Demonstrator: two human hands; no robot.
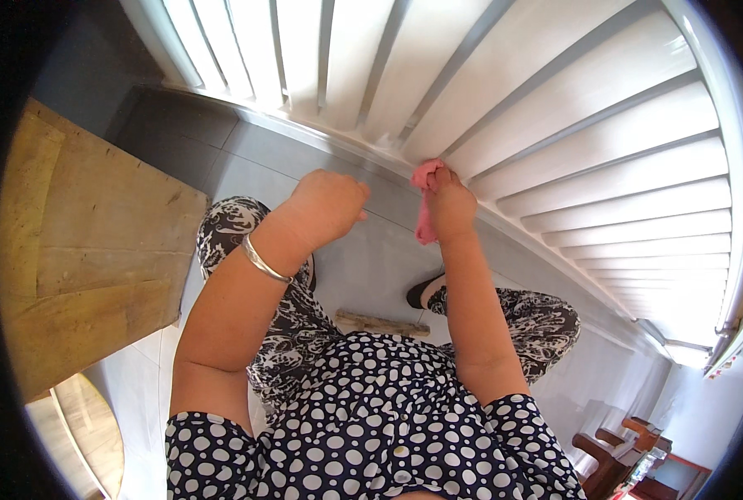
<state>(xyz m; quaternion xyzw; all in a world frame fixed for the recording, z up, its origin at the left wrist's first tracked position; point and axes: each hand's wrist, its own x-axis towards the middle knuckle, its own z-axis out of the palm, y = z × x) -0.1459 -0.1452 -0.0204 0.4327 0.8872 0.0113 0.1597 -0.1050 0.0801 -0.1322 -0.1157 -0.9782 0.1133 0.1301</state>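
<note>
A crumpled pink cloth (426, 223) is gripped in my right hand (453, 208), whose fingers are closed round it. That hand presses the cloth at the bottom edge of a large white slatted panel (505, 92). My left hand (330, 204), with a silver bangle on its wrist, hovers over the grey floor to the left of the cloth. Its fingers are curled in, and nothing shows sticking out of them. The palm side is turned away from view.
A worn wooden table or board (105, 258) stands close on my left, with a round wooden top (88, 433) below it. Under me is a low wooden stool (384, 323), partly hidden. Dark brown wooden furniture (609, 458) stands at lower right. Grey tiles (363, 267) cover the floor.
</note>
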